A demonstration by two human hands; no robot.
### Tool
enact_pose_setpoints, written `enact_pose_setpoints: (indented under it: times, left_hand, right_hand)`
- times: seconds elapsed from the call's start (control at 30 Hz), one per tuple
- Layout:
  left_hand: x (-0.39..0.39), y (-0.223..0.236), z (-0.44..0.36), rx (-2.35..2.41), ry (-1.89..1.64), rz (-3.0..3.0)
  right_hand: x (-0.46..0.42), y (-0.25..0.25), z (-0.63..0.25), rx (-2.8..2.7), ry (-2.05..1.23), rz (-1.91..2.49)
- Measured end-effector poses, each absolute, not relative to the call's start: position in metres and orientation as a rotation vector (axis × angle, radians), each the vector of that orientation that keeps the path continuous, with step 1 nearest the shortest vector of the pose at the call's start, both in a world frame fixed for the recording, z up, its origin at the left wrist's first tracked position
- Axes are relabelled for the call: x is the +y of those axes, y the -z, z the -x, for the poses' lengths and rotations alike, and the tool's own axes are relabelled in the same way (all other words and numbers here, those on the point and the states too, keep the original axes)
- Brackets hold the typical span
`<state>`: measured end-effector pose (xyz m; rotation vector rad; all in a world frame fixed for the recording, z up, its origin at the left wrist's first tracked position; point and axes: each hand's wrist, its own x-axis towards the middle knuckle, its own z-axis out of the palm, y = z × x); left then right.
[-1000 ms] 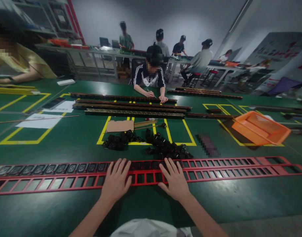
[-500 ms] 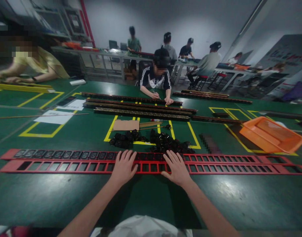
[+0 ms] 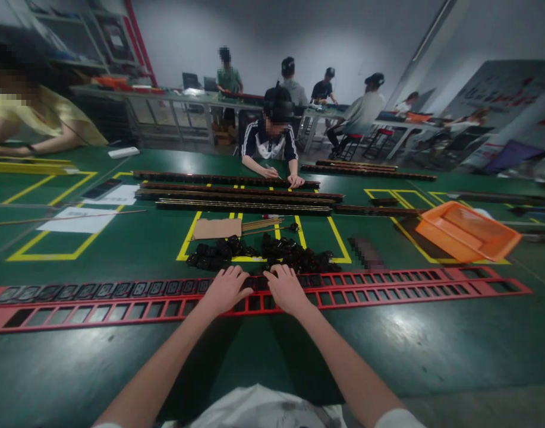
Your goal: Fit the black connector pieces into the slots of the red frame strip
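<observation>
Two long red slotted frames [image 3: 361, 295] lie side by side across the green table in front of me. Black socket-like parts [image 3: 105, 289] fill the left and middle slots of the far frame; the near frame's slots are mostly bare. My left hand [image 3: 226, 290] rests over the far frame, fingers bent at its far edge and thumb spread apart. Close to its right, my right hand [image 3: 286, 289] lies on the same frame with fingers slightly curled. Nothing shows held in either hand, though the fingertips are partly hidden. Just beyond them is a loose pile of black parts [image 3: 290, 252].
Behind the pile are a cardboard piece [image 3: 216, 229], thin sticks [image 3: 263, 224] and long dark rails [image 3: 245, 205]. An orange bin [image 3: 468, 232] stands tilted at right. Paper sheets [image 3: 78, 220] lie at left. A co-worker [image 3: 270, 139] sits opposite, another person [image 3: 44, 119] at left.
My hands have come closer together, the right moving left along the far frame, and their fingers are more bent. The view swung right and back; the frames now sit slightly tilted.
</observation>
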<state>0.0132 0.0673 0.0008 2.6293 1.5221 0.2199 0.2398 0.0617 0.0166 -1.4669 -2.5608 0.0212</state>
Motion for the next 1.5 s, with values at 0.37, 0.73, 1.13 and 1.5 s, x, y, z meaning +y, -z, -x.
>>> enact_pose_setpoints:
  times: [0.37, 0.73, 1.13, 1.5]
  left_hand:
    - [0.065, -0.003, 0.011, 1.494, -0.209, -2.644]
    - [0.057, 0.001, 0.048, 1.481, -0.192, -2.626]
    - [0.046, -0.013, 0.05, 1.646, -0.135, -2.502]
    - [0.047, -0.007, -0.03, 1.591, -0.258, -2.556]
  right_hand:
    - [0.053, -0.012, -0.216, -2.527, -0.04, 1.485]
    - [0.046, -0.011, -0.181, -2.54, -0.064, 1.459]
    - [0.048, -0.013, -0.21, -2.447, -0.238, 1.435]
    - [0.053, -0.005, -0.231, -2.338, -0.37, 1.51]
